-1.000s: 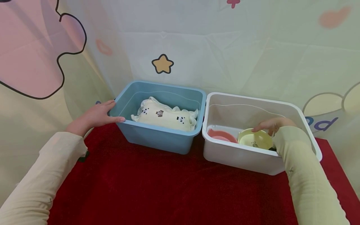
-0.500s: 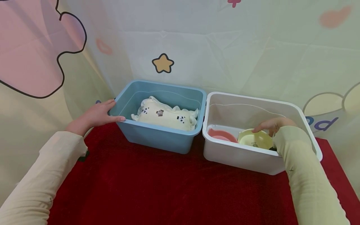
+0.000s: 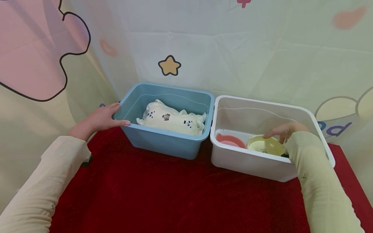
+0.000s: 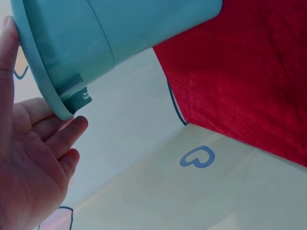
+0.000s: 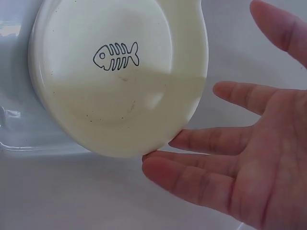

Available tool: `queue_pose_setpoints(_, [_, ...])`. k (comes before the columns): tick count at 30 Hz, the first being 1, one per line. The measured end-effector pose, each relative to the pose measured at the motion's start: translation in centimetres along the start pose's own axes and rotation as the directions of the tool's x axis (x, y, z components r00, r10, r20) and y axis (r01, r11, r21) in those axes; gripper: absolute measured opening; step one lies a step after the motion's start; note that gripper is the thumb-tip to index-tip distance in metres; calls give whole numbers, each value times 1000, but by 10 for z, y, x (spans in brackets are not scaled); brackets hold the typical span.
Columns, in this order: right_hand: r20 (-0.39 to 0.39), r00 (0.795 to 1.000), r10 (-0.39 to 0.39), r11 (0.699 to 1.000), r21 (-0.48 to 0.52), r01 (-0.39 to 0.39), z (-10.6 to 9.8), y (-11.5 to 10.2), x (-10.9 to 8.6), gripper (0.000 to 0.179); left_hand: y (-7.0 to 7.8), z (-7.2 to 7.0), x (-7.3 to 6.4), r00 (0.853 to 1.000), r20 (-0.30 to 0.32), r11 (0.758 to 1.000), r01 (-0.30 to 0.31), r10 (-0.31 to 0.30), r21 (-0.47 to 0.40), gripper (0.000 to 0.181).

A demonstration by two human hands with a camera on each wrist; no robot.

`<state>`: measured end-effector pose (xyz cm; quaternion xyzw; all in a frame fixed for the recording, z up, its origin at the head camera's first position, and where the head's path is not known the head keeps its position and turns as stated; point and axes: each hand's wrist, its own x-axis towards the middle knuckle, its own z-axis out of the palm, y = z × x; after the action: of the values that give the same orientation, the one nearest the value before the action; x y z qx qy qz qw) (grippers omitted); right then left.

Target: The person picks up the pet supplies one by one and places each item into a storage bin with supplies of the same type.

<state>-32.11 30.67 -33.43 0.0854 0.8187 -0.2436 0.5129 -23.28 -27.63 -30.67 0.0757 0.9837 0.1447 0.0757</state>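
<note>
In the head view, my left hand (image 3: 100, 119) rests on the left corner of a blue plastic bin (image 3: 163, 137). Its fingers lie over the rim, and the thumb lies along the front edge. Inside that bin is a small cream pillow (image 3: 175, 121) with ruffled edges and animal prints. My right hand (image 3: 287, 130) reaches into a white bin (image 3: 247, 166) beside a pale yellow bowl (image 5: 120, 86) with a fish-bone drawing. In the right wrist view its fingers are spread and nearly straight; some fingertips touch the bowl's rim, and the thumb stands apart.
A pink bowl (image 3: 231, 140) sits left of the yellow one, partly hidden by the white bin's front wall. Both bins stand side by side on a red cloth (image 3: 175, 194). A printed curtain (image 3: 233, 58) hangs directly behind them.
The yellow bowl has shifted down slightly in the white bin, and my right hand has moved slightly right. My left hand stays on the blue bin's rim.
</note>
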Motion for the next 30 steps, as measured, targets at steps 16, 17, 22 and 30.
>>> queue_pose_setpoints(16, [-15,988,-156,988,8,156,7,-12,3,83,-1,0,0,1000,16,1000,6,-6,-11,95])
queue_pose_setpoints(17, [-15,987,-160,987,4,160,7,-12,4,83,-1,0,0,1000,15,1000,5,-5,-12,96])
queue_pose_setpoints(22, [-23,984,-178,984,-19,178,7,-13,3,83,-1,1,0,1000,9,1000,1,-1,-3,94])
queue_pose_setpoints(30, [-62,975,-213,977,-40,211,5,-15,-2,76,0,0,0,1000,3,1000,-3,3,7,93])
